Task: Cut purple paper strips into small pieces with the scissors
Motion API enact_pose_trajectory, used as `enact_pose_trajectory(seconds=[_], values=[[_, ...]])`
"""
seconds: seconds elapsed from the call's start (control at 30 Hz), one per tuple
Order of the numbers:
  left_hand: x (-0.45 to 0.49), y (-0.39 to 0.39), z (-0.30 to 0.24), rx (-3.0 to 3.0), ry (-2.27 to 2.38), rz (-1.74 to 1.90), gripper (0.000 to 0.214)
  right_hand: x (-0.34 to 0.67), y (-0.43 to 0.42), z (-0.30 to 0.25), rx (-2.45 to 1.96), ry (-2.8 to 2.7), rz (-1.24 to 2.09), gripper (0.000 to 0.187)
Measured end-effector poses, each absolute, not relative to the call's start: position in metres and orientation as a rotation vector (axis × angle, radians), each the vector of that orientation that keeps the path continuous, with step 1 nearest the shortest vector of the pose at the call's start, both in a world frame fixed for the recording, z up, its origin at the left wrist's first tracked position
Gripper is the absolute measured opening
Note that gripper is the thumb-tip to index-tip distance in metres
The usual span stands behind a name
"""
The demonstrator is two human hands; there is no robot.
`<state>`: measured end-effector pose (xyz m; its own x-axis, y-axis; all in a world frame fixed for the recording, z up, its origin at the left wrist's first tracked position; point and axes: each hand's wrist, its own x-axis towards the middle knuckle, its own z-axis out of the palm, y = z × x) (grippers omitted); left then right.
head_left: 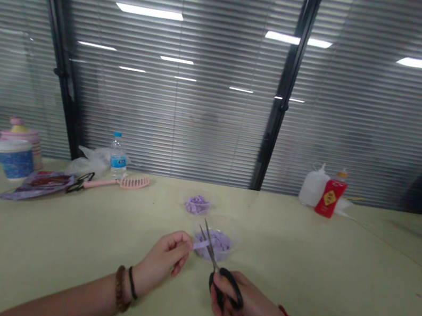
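My left hand [168, 253] pinches a thin purple paper strip [200, 244], whose free end points right. In my right hand [233, 302] is a pair of black-handled scissors [213, 261], fingers through the loops. Its blades are slightly apart, and the strip's end lies at them. Right below the blades, a clear round bowl [231, 250] contains many small purple pieces. Farther back stands a smaller clear container [206, 210], also filled with purple pieces. Whether the blades touch the strip, I cannot tell.
On the left are a blue paper cup [14, 160], a purple packet [40, 186], a pink hairbrush [126, 182], a plastic bag [91, 160] and a water bottle [118, 156]. At the back right stand a white squeeze bottle [313, 187] and a red bottle [330, 197]. Blinds line the far edge.
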<state>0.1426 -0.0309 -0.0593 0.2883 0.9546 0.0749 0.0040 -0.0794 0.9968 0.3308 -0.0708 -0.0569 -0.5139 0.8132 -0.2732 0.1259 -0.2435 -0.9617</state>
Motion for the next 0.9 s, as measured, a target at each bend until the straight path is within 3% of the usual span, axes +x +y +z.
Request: enact_pose_trajectory(seconds=[0.9], values=[[0.141, -0.0253, -0.0597, 1.305, 1.002, 1.178, 0.03, 0.3292, -0.0709, -0.0547, -1.189, -1.535, 1.754, 0.059]])
